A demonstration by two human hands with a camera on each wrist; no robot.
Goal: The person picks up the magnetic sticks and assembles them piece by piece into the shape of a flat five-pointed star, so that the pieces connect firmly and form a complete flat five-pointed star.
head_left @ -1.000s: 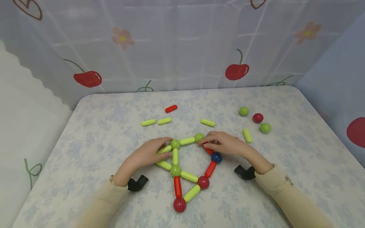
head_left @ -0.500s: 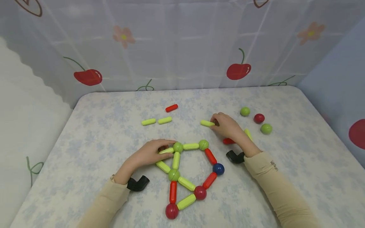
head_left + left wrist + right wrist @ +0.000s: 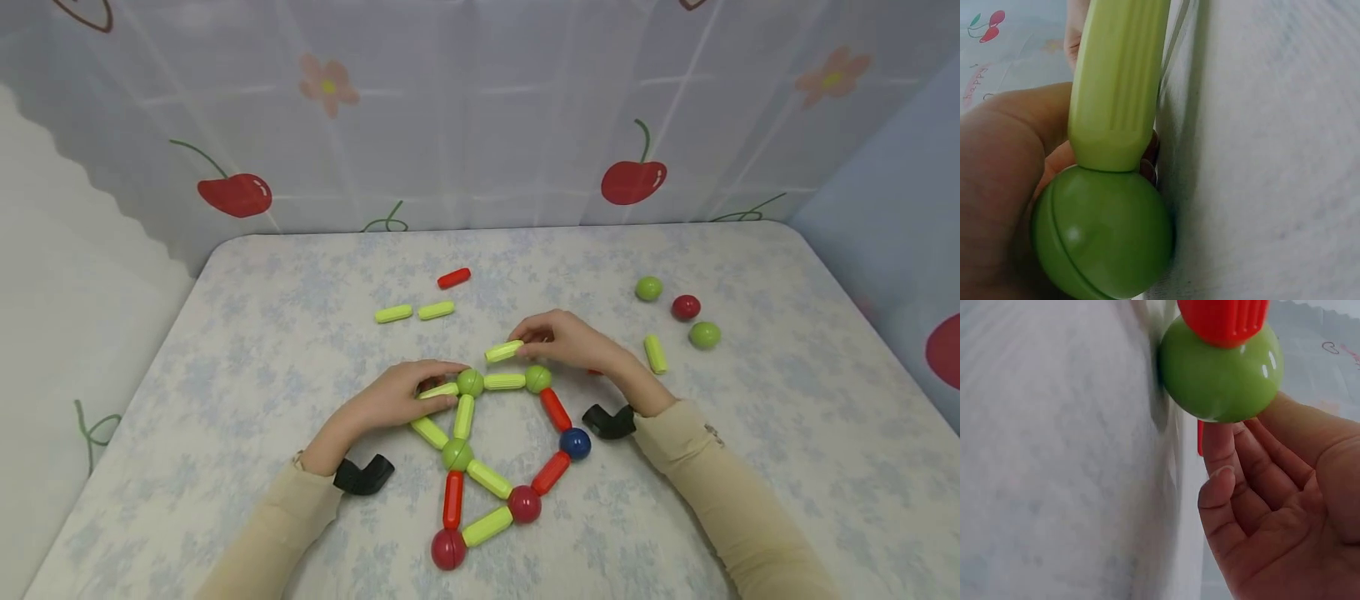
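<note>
My right hand (image 3: 562, 337) pinches a yellow-green magnetic rod (image 3: 502, 352) by its right end, just above the top rod of a flat rod-and-ball frame. The right wrist view shows a green ball (image 3: 1222, 375) with a red rod (image 3: 1225, 319) in front of that hand. On the frame's left, my left hand (image 3: 390, 398) curls round another yellow-green rod (image 3: 1119, 81), its thumb and fingers on either side. A green ball (image 3: 1107, 231) at that rod's near end is hidden under the palm in the head view. A blue ball (image 3: 575, 443) and red balls (image 3: 524, 504) join the frame's other rods.
Two yellow-green rods (image 3: 393, 314) and a red rod (image 3: 453, 278) lie at the back. To the right are green balls (image 3: 705, 336), a red ball (image 3: 686, 307) and a yellow-green rod (image 3: 656, 354). A red rod (image 3: 594, 372) shows partly behind the right forearm.
My right hand let go of the frame's upper right, went back to the loose yellow-green rod, picked it up and carried it left and nearer. My left hand has stayed on the frame.
</note>
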